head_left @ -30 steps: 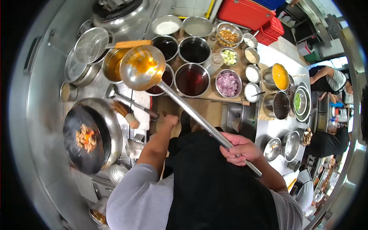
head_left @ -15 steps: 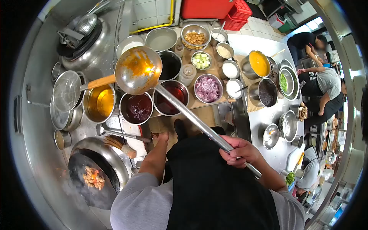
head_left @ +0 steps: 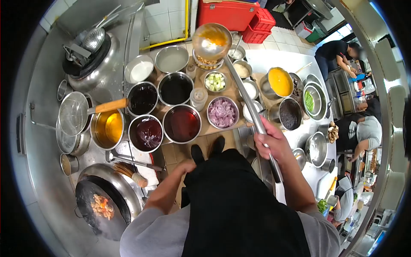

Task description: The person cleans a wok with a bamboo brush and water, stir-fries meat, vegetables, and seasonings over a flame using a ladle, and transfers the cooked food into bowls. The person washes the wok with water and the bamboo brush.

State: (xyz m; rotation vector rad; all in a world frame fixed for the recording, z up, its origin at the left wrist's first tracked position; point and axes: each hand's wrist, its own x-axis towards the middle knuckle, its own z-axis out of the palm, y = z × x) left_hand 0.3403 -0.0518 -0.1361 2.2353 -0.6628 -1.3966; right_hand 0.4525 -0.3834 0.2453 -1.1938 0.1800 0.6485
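My right hand (head_left: 272,143) is wrapped round the metal handle of a long ladle (head_left: 250,103). The ladle's bowl, smeared orange, hangs over the bowl of browned pieces (head_left: 206,63) at the back. My left hand (head_left: 186,166) is low beside my apron, its fingers too unclear to read. Left of it, a spatula (head_left: 135,162) lies on the counter near a bamboo brush (head_left: 130,173). Cooked pieces (head_left: 102,206) lie in the steaming wok (head_left: 90,190). Chopped red onion (head_left: 222,112) and diced green vegetable (head_left: 215,81) fill bowls beneath the ladle.
Pots of dark and red sauce (head_left: 182,123) stand in front of me. A strainer (head_left: 73,113) rests over pots beside yellow oil (head_left: 108,129). On the right metal table (head_left: 291,143) are a yellow pot (head_left: 280,81) and several bowls. Co-workers (head_left: 364,130) stand beyond it.
The ladle has swung from above the sauce and oil pots to the right and back, its handle now steeper. My right hand has risen slightly. The view has shifted.
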